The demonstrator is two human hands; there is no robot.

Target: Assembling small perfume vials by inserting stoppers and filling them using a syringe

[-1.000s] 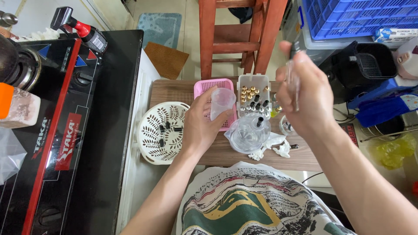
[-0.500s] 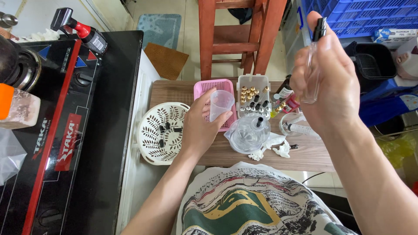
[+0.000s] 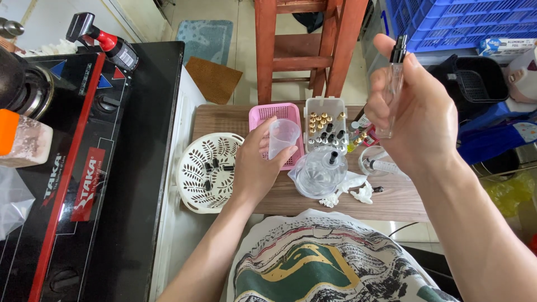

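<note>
left hand (image 3: 258,162): fingers closed on clear plastic cup (image 3: 282,137), steadied over pink basket (image 3: 276,113) | right hand (image 3: 414,112): clear spray bottle (image 3: 393,89) gripped upright, raised for inspection

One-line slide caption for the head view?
Right hand raises a clear, black-capped glass spray bottle; left hand grips a clear plastic cup.

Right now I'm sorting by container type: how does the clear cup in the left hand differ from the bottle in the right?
The clear cup is wide and open-topped; the slim bottle carries a black spray cap. The left hand holds its cup low over the pink basket; the right hand lifts its bottle high. Both are transparent.
</note>
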